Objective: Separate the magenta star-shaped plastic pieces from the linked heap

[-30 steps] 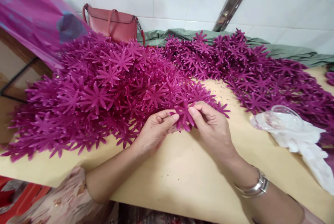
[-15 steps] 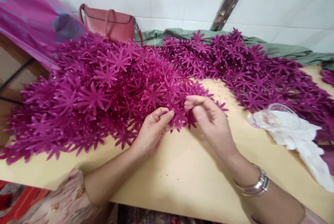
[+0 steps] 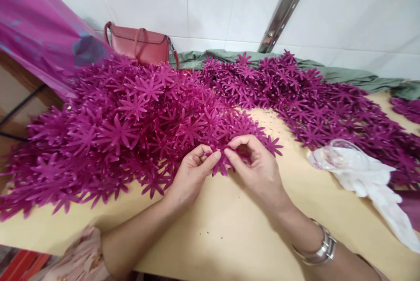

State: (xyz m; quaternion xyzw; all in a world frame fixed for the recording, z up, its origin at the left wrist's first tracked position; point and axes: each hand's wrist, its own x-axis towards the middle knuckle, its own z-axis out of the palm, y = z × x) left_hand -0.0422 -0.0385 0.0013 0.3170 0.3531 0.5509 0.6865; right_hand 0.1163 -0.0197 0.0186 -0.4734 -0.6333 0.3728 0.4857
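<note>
Between my two hands is a magenta artificial flower (image 3: pixel 220 167) with several narrow petals. My left hand (image 3: pixel 193 171) pinches it with thumb and index finger from the left. From the right, my right hand (image 3: pixel 259 171) has thumb and index finger closed on one of its petals. Both hands are just above the table, at the front edge of a large heap of the same magenta flowers (image 3: pixel 131 115). The fingertips partly cover the flower's middle.
A darker purple heap of flowers (image 3: pixel 328 110) spreads along the back right. White gloves (image 3: pixel 357 171) and a clear plastic cup (image 3: pixel 348 152) lie at the right. A red handbag (image 3: pixel 139 46) stands by the wall. Dark specks dot the yellowish table (image 3: pixel 210 250).
My right hand has come down and left to the flower, and its thumb and index finger have closed on it. My left hand keeps its pinch. The view has tilted slightly upward.
</note>
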